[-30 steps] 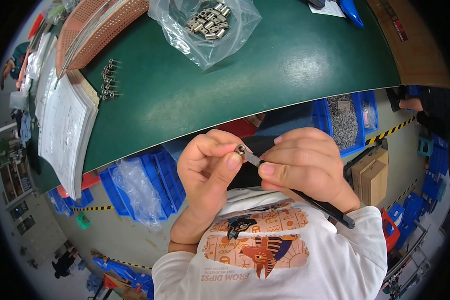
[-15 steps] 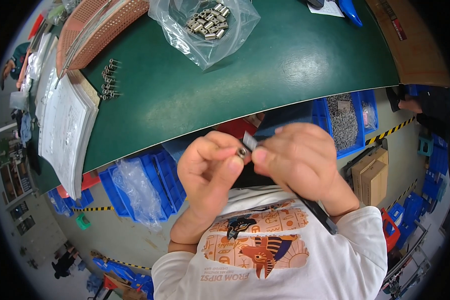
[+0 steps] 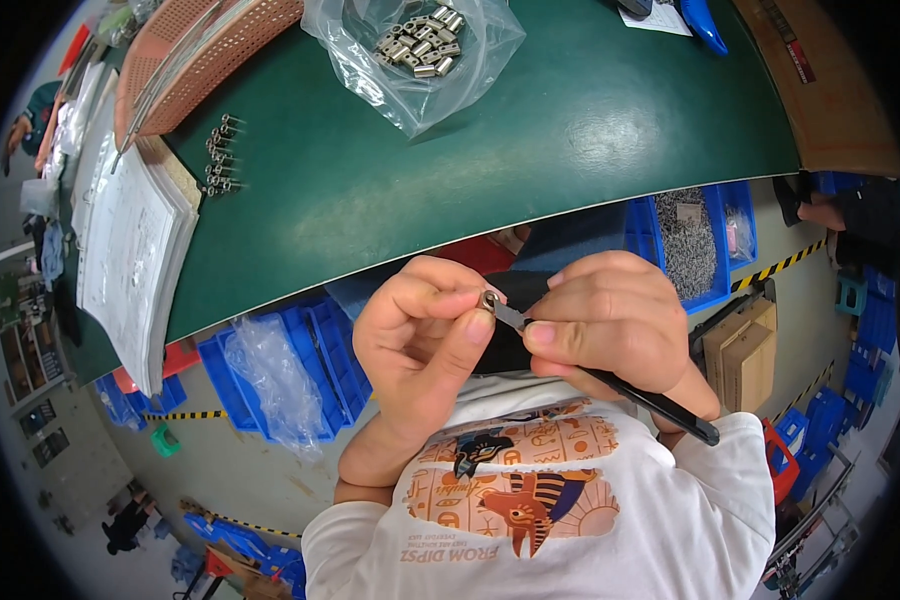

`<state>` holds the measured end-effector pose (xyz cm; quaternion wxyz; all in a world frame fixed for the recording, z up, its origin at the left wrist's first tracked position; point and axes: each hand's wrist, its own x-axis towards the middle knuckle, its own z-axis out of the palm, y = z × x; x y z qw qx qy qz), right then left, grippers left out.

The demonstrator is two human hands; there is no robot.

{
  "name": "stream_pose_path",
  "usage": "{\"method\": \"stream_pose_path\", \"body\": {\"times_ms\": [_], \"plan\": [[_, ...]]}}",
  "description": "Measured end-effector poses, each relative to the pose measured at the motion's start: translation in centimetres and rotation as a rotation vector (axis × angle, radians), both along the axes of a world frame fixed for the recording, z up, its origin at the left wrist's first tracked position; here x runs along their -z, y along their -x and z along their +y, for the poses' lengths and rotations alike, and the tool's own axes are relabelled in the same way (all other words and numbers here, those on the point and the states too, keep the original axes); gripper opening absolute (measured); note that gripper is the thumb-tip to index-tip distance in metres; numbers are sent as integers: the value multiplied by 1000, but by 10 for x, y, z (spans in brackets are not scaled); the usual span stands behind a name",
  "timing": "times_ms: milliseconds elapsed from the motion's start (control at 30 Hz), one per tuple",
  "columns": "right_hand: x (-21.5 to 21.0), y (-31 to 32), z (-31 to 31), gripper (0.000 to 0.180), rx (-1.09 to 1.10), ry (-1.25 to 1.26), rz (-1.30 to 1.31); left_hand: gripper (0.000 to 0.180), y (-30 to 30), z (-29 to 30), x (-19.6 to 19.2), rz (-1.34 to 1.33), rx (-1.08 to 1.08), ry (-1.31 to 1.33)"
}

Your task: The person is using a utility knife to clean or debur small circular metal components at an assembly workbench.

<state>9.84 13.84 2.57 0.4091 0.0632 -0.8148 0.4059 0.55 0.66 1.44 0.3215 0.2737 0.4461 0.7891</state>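
Note:
Between thumb and forefinger, my left hand (image 3: pixel 420 335) pinches a small metal cylinder (image 3: pixel 488 300) with a hole in its end. A black-handled utility knife (image 3: pixel 660 405) is gripped in my right hand (image 3: pixel 615 320). Its short blade (image 3: pixel 510 317) meets the rim of the cylinder. Both hands are held in front of my body, off the near edge of the green table (image 3: pixel 390 210). A clear plastic bag (image 3: pixel 410 105) at the back of the table contains many similar metal cylinders (image 3: pixel 422 45).
Small metal screw-like pieces (image 3: pixel 220 155) stand in rows beside a pink perforated basket (image 3: pixel 185 80). A stack of papers (image 3: pixel 135 260) lies at the left. Blue bins (image 3: pixel 280 370) sit below the table edge, others hold small parts at right. Cardboard boxes (image 3: pixel 745 350) rest on the floor.
The knife has turned in my right hand: its blade now lies against the cylinder's rim and its handle end has swung outward to the right. My left hand keeps its pinch.

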Motion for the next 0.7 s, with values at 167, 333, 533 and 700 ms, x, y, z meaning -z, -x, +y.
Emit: {"method": "stream_pose_path", "body": {"times_ms": [167, 333, 533, 700], "plan": [[-1, -1, -1, 18, 3, -16, -17, 15, -1, 1, -1, -4, 3, -7], [-1, -1, -2, 18, 58, -115, 14, 15, -1, 0, 0, -15, -6, -5], [1, 1, -1, 18, 71, -132, 30, 15, -1, 0, 0, -4, -11, 2], [0, 0, -2, 17, 34, -55, 20, 15, -1, 0, 2, -14, -7, -9]]}}
